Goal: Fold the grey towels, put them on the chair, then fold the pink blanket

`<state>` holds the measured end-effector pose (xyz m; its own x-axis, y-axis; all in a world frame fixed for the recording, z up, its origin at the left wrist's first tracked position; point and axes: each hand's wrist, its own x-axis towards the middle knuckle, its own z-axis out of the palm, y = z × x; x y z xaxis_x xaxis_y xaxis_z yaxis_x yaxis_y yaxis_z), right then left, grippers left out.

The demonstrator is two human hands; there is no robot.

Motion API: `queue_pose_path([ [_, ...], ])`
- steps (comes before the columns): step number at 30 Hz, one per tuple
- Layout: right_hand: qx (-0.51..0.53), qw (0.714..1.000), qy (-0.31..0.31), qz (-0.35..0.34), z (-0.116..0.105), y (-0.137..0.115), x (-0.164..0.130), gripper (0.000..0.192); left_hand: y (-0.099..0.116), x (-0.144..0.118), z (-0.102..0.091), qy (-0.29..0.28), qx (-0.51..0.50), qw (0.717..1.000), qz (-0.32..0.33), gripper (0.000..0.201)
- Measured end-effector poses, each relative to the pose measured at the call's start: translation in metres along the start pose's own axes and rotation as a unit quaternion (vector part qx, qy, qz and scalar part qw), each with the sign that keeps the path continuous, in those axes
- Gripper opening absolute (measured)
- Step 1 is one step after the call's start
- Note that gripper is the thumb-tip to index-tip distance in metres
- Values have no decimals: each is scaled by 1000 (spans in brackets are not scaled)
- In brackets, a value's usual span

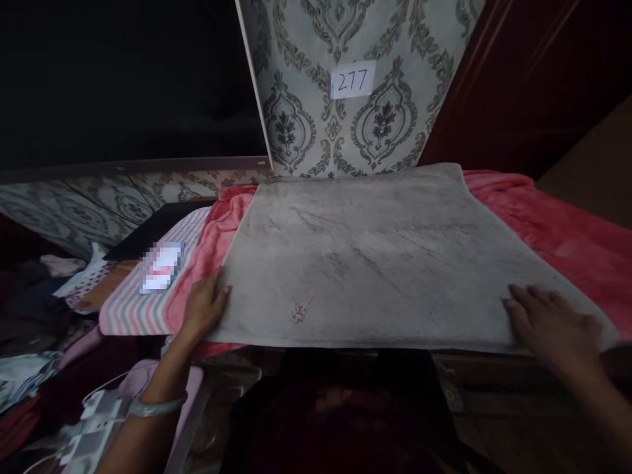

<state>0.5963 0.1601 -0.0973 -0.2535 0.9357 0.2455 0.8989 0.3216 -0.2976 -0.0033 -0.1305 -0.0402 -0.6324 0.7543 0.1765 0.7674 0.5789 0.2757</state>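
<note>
A grey fleecy towel (pixel 365 257) lies spread flat on a pink blanket (pixel 557 230), with a small embroidered mark (pixel 299 312) near its front edge. My left hand (pixel 205 306) rests at the towel's front left corner, thumb on the grey cloth, fingers under or beside its edge. My right hand (pixel 548 322) lies flat, fingers apart, on the towel's front right corner. Neither hand has lifted the cloth.
A striped pink-and-grey cloth (pixel 148 309) with a small card (pixel 162 266) on it lies to the left. Patterned wallpaper carries a label reading 277 (pixel 352 80). Clothes and white cables (pixel 93 401) crowd the lower left. A dark red panel (pixel 533 72) stands at the right.
</note>
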Motion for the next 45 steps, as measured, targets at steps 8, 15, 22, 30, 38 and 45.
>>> queue_pose_path([
  [8,8,970,-33,-241,32,-159,-3,59,28,-7,-26,-13,65,992,-104,60],
  [15,-35,966,-64,-248,41,-160,-11,59,33,-21,-33,-69,192,969,-139,52],
  [22,-67,987,-45,-136,25,-79,21,60,33,7,-24,51,216,974,49,50],
  [30,-126,985,-44,114,-11,16,74,61,170,88,32,-104,88,909,394,66],
  [38,-130,983,4,129,-12,35,69,58,308,105,73,-120,85,891,430,63],
  [45,-106,980,35,164,-26,44,57,47,302,105,106,-80,84,893,434,62],
])
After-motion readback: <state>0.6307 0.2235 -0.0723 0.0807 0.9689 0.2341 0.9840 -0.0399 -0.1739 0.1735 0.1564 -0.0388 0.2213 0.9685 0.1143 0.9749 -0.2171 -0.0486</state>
